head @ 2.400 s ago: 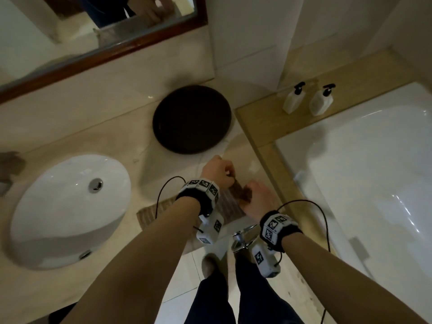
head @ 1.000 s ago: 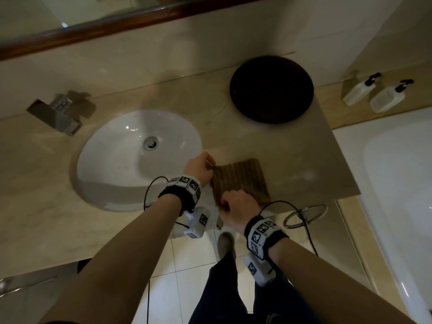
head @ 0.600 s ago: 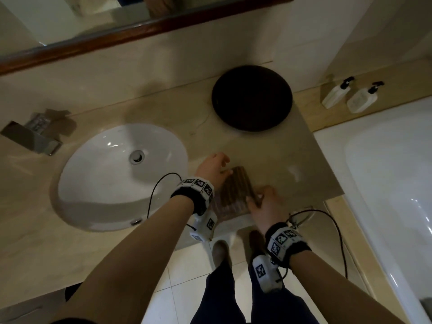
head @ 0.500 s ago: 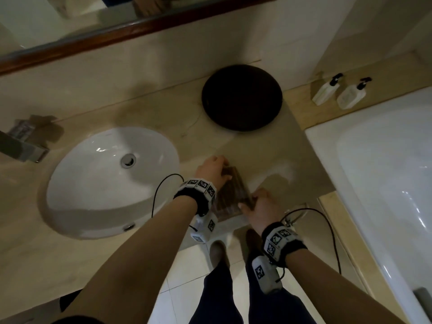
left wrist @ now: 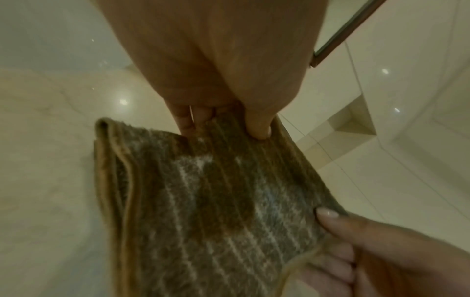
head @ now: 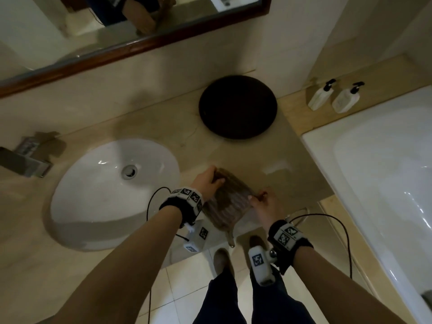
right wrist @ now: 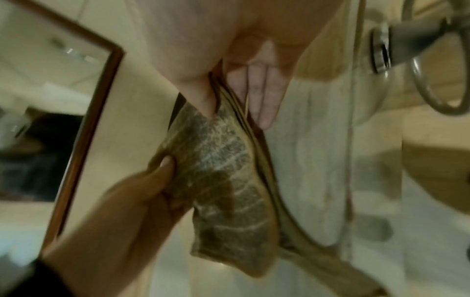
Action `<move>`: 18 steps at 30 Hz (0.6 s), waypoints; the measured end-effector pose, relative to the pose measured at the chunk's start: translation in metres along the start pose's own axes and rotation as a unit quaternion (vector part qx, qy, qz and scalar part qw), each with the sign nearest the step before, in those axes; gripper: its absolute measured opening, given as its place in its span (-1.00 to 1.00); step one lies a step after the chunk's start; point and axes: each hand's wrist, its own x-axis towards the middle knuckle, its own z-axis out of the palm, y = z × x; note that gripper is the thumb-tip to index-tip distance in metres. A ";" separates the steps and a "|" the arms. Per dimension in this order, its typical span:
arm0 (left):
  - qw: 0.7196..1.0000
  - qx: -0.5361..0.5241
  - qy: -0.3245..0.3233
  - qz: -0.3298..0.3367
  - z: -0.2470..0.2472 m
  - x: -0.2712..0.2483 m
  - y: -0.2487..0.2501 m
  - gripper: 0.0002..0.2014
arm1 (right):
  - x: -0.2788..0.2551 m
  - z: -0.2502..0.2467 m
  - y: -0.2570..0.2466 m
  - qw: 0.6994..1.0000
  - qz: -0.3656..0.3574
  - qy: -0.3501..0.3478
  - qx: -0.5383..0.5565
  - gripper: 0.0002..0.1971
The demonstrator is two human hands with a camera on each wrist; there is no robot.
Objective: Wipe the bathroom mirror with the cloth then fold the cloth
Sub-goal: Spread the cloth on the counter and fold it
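Cloth (head: 228, 202) comes late in a list by size. First the tub (head: 374, 174), white, along the right. Next the counter (head: 268, 164), beige stone, running from the left wall to a right edge by the tub ledge. Next the mirror (head: 145, 46), with a dark wood frame, on the wall above the counter's back edge. Next the sink (head: 93, 195), a white oval basin let into the counter left of middle, with a metal tap (head: 23, 160) near the counter's back left. Next a dark round disc (head: 237, 106) lying flat at the back right corner. Then the cloth itself, brown and ribbed with pale streaks, folded into several layers, at the counter's front edge between sink and right edge; whether it rests on the counter or is lifted just above it cannot be told, and a strip of it hangs past the front edge. The left hand (head: 207, 183) pinches the cloth's far left corner, thumb on top, fingers (left wrist: 188, 120) beneath. The right hand (head: 266, 206) pinches the right edge, thumb on top, fingers (right wrist: 259, 94) straight under the layers. Last, two pump bottles (head: 332, 97), white with black heads, side by side on the tub ledge, well apart from the cloth.
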 end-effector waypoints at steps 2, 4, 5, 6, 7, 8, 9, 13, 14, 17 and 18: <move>1.000 -0.019 0.011 0.009 -0.001 -0.007 -0.004 -0.70 | 0.010 0.004 0.000 0.996 0.024 -0.011 0.090 -0.68; 0.999 -0.036 0.027 0.018 0.000 -0.011 -0.009 -0.70 | 0.016 0.010 0.002 0.993 0.029 -0.044 0.106 -0.73; 0.998 -0.046 0.031 0.021 0.001 -0.014 -0.012 -0.72 | 0.019 0.014 0.005 0.992 0.027 -0.059 0.108 -0.76; 0.997 -0.055 0.039 0.024 0.002 -0.016 -0.015 -0.75 | 0.017 0.017 0.003 0.991 0.035 -0.065 0.111 -0.75; 0.996 -0.064 0.048 0.027 0.003 -0.019 -0.017 -0.79 | 0.015 0.020 0.001 0.988 0.045 -0.071 0.126 -0.67; 0.995 -0.074 0.059 0.032 0.004 -0.022 -0.020 -0.81 | 0.014 0.023 0.002 0.985 0.059 -0.079 0.143 -0.57; 0.993 -0.087 0.070 0.036 0.005 -0.025 -0.021 -0.82 | 0.011 0.026 0.001 0.980 0.063 -0.082 0.168 -0.55; 0.986 -0.114 0.114 0.034 0.005 -0.034 -0.022 -0.74 | 0.002 0.033 -0.005 0.966 0.057 -0.054 0.247 -0.95; 0.985 -0.121 0.121 0.035 0.005 -0.035 -0.022 -0.75 | -0.001 0.034 -0.007 0.962 0.052 -0.055 0.262 -0.94; 0.979 -0.142 0.145 0.032 0.005 -0.036 -0.018 -0.84 | -0.007 0.043 -0.013 0.969 0.028 -0.024 0.244 -0.91; 0.976 -0.152 0.153 0.030 0.006 -0.036 -0.016 -0.85 | -0.010 0.044 -0.017 0.975 0.010 0.005 0.223 -0.92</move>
